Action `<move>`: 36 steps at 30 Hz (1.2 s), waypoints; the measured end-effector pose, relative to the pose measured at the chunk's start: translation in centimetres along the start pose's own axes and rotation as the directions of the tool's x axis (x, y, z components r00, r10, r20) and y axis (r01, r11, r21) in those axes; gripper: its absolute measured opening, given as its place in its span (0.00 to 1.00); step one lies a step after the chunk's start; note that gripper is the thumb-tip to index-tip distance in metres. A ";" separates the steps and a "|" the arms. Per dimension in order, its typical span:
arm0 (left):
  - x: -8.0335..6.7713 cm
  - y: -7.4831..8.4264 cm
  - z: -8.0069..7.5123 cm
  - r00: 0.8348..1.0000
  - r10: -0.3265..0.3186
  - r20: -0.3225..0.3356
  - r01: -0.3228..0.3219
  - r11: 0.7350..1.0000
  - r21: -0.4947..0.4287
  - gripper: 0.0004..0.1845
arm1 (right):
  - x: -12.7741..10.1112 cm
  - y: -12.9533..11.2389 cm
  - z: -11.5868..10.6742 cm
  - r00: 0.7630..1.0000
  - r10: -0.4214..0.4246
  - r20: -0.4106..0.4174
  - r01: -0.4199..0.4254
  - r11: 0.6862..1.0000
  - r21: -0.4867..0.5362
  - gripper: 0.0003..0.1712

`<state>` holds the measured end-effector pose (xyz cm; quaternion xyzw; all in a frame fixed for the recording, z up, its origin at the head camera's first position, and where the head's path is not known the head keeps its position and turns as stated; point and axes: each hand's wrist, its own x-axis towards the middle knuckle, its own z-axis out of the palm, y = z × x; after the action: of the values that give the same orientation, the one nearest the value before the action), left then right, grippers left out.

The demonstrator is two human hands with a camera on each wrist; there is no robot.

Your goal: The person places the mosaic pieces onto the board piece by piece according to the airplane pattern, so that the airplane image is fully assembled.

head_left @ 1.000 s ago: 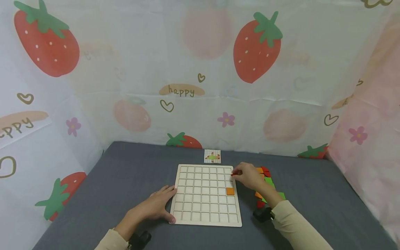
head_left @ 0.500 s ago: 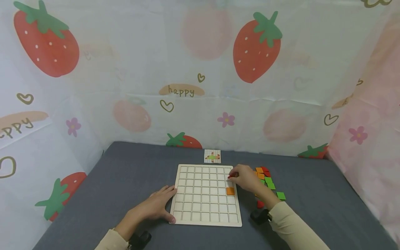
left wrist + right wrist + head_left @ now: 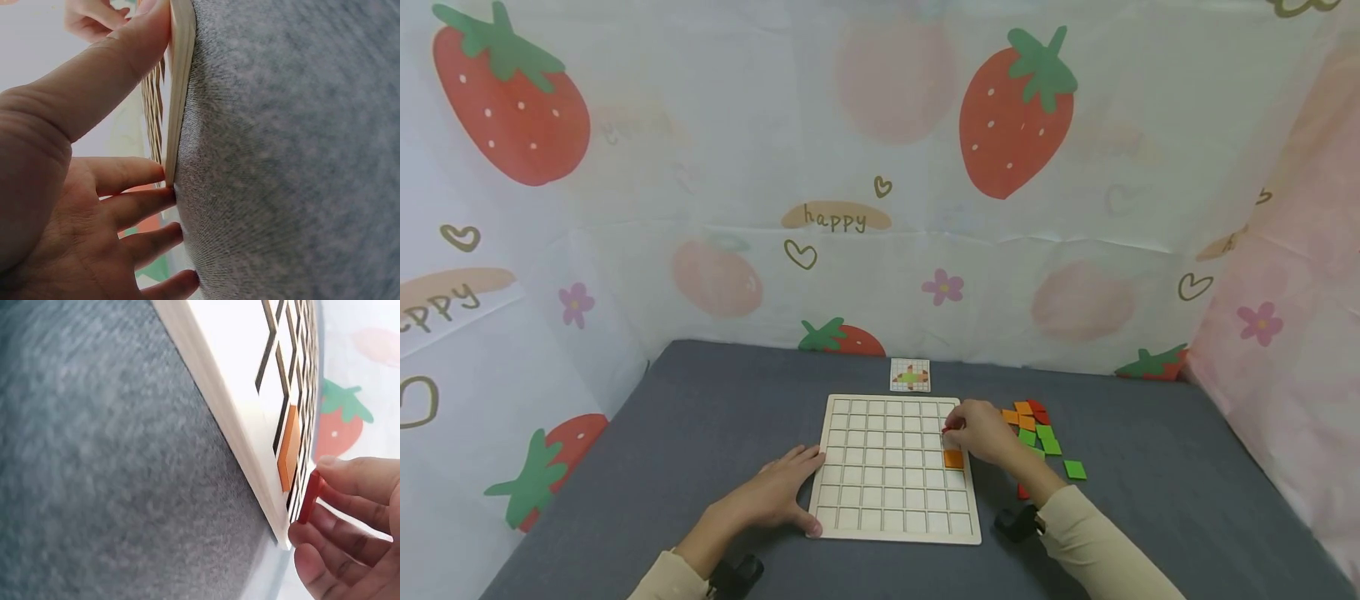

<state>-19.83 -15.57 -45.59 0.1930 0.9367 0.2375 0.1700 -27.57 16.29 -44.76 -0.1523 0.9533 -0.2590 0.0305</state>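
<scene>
Now one orange tile [image 3: 952,458] on board [image 3: 891,523], right hand [image 3: 983,431] pinching one red tile [image 3: 310,497], left hand [image 3: 778,492] flat.

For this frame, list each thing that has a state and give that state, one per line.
Grid board: flat on the grey table, one cell filled, the other visible cells empty.
Orange tile: seated in a right-column cell.
Red tile: pinched in the right hand, above the board's right edge, not seated.
Left hand: flat, pressing the board's left edge.
Loose tiles: scattered right of the board.
Pattern card: face up behind the board.
</scene>
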 end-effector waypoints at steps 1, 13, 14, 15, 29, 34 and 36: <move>0.0 0.0 0.0 1.000 0.003 -0.001 -0.003 1.000 0.001 0.54 | 0.1 0.0 0.1 1.000 0.003 0.001 -0.003 1.000 0.000 0.04; 0.3 -0.1 0.1 1.000 0.002 -0.009 -0.002 1.000 0.004 0.54 | 0.4 -0.2 0.9 0.999 0.024 -0.029 -0.026 0.997 -0.074 0.06; 0.3 -0.1 0.1 1.000 0.004 -0.011 -0.003 1.000 0.008 0.54 | 0.4 -0.3 0.9 0.999 0.021 -0.032 -0.023 0.997 -0.073 0.06; 0.3 -0.1 0.1 1.000 0.005 -0.014 -0.005 1.000 0.008 0.54 | 0.4 -0.3 1.0 0.999 0.022 -0.030 -0.024 0.997 -0.070 0.05; 0.4 -0.2 0.1 1.000 0.000 -0.009 0.000 1.000 0.020 0.54 | 0.2 -0.4 1.3 1.000 0.014 -0.019 -0.015 0.998 -0.060 0.03; 0.4 -0.1 0.1 1.000 -0.003 -0.010 0.003 1.000 0.017 0.55 | 0.0 0.0 1.1 0.998 -0.019 -0.053 0.016 0.999 -0.047 0.03; 0.4 -0.1 0.1 1.000 -0.007 -0.009 0.007 1.000 0.016 0.54 | 0.0 0.1 1.0 0.998 -0.036 -0.059 0.034 0.999 -0.029 0.03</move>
<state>-20.15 -15.44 -45.77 0.1899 0.9400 0.2304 0.1652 -27.43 15.88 -45.63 -0.1616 0.9545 -0.2507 -0.0045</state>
